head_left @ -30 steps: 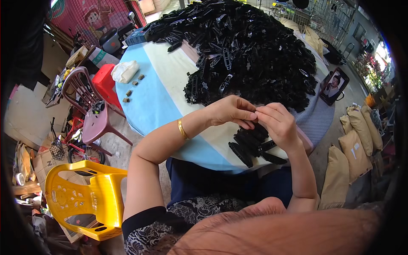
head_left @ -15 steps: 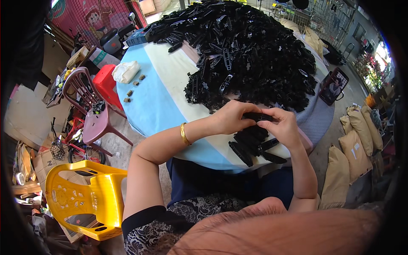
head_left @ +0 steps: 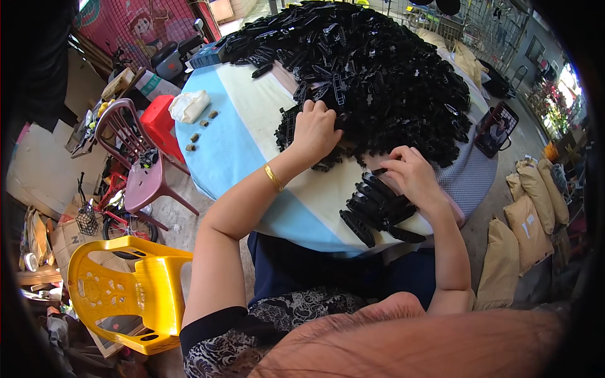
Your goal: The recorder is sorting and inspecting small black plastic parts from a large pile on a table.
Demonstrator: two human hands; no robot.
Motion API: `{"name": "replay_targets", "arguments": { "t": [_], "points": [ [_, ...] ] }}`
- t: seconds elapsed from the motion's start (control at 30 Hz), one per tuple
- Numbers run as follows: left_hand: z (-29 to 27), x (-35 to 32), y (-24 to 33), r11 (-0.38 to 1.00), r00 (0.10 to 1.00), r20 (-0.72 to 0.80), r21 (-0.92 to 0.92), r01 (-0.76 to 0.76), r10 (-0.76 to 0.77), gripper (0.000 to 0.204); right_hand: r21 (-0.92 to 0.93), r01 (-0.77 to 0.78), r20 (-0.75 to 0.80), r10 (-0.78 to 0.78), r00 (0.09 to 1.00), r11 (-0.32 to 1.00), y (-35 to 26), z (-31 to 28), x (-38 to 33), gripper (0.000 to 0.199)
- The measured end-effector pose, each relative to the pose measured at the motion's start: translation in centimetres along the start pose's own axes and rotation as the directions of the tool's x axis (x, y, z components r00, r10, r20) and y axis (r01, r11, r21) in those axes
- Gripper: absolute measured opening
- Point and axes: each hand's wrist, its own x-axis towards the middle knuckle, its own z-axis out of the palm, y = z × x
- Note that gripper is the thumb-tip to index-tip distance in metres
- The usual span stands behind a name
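A big heap of black plastic pieces (head_left: 391,82) covers the far side of the round table. My left hand (head_left: 315,131) reaches palm down onto the heap's near left edge, fingers curled among the loose pieces; what they grip is hidden. Nearer me, my right hand (head_left: 409,173) pinches a small black plastic piece (head_left: 378,171) between thumb and fingers. Just below that hand lies a smaller group of long black plastic parts (head_left: 373,205), several side by side near the table's front edge. A gold bracelet (head_left: 274,177) circles my left wrist.
The tablecloth (head_left: 220,148) is striped blue and cream. A white plastic bag (head_left: 189,106) and several small brown bits lie at its left. A phone (head_left: 496,130) stands at the right edge. Yellow (head_left: 157,290) and purple (head_left: 148,186) chairs stand left; sacks (head_left: 526,233) line the right.
My hands were together over the small group, handling a black part. They have parted: the left moved up and left to the heap, the right stays above the group with a small piece.
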Motion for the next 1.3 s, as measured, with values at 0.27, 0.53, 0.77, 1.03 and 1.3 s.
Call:
{"name": "replay_targets", "arguments": {
  "t": [0.27, 0.53, 0.77, 1.03, 1.3],
  "points": [
    [-1.4, -0.8, 2.5, 0.707, 0.99, -0.104, -0.692, -0.142, 0.097, 0.022, 0.273, -0.036, -0.325, 0.127, 0.937, 0.961, -0.9, -0.2, -0.3, 0.016],
    [-0.4, -2.4, 4.3, 0.3, 0.926, 0.3, -0.927, 0.226, 0.231, 0.023, -0.013, 0.24, -0.468, -0.218, 0.857, 0.971, -3.1, -1.2, 0.0, 0.019],
    [-0.2, -2.5, 4.1, 0.244, 0.91, 0.31, -0.938, 0.245, 0.276, 0.025, -0.072, 0.252, -0.455, -0.256, 0.853, 0.965, -3.1, -0.8, 0.1, 0.021],
    [-0.9, -2.3, 4.1, 0.023, 0.856, 0.446, -0.889, 0.457, 0.263, 0.032, -0.288, 0.259, -0.345, -0.353, 0.87, 0.922, -3.7, -1.1, 0.0, 0.021],
    [-2.1, -3.5, 5.0, 0.43, 0.946, 0.049, -0.897, -0.099, 0.319, 0.034, 0.697, -0.344, 0.114, 0.376, 0.92, 0.629, -2.1, -0.8, -0.6, 0.028]
  ]
}}
